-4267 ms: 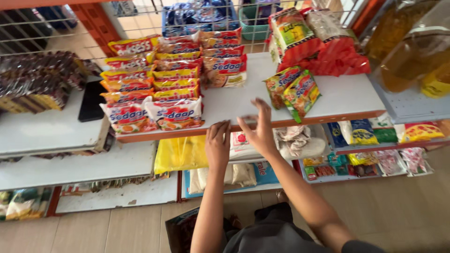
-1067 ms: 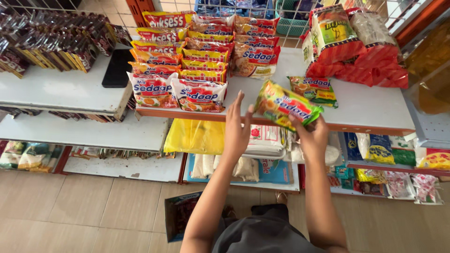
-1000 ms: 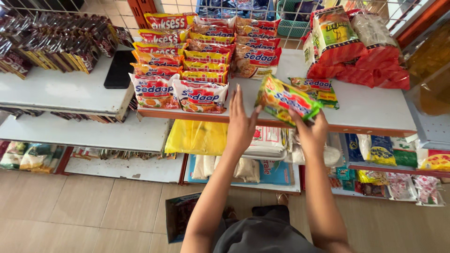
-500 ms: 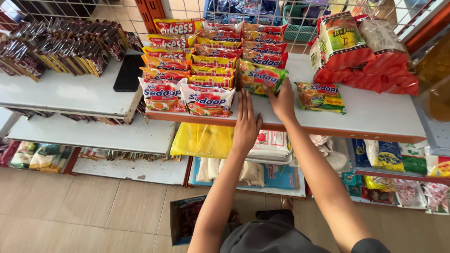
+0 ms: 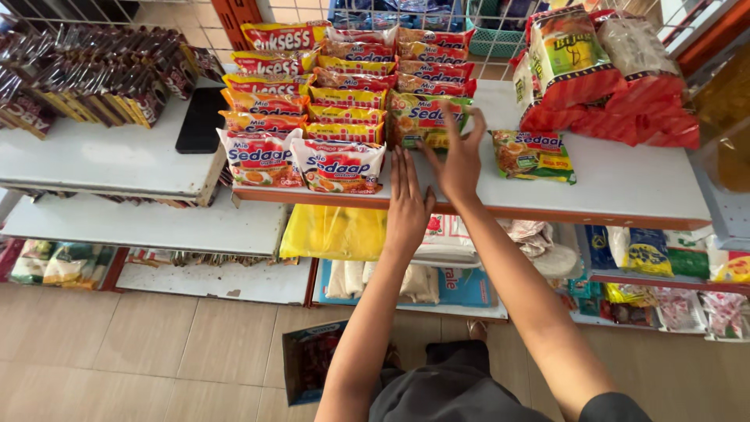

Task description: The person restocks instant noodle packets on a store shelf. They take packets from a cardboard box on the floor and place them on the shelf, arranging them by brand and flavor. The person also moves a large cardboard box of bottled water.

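A small shop, with a white surface [image 5: 625, 184] edged in orange above lower shelves of goods and a tiled floor. On it, the green-and-yellow noodle packet [image 5: 426, 119] lies flat at the near end of the right-hand column of packets, touching the packet behind it. The right hand [image 5: 459, 156] rests on its near right corner with fingers spread, not gripping; the left hand [image 5: 407, 202] lies open and flat on the bare surface just near of it, holding nothing. By my judgement the packet is being seated into its row, and what remains is to square it with its neighbours. One more green-and-yellow packet [image 5: 533, 154] lies alone to the right, well apart from the rows. The rows form three columns; I count roughly fifteen packets, though overlaps make this uncertain. One black flat object [image 5: 201, 119] lies to the left.
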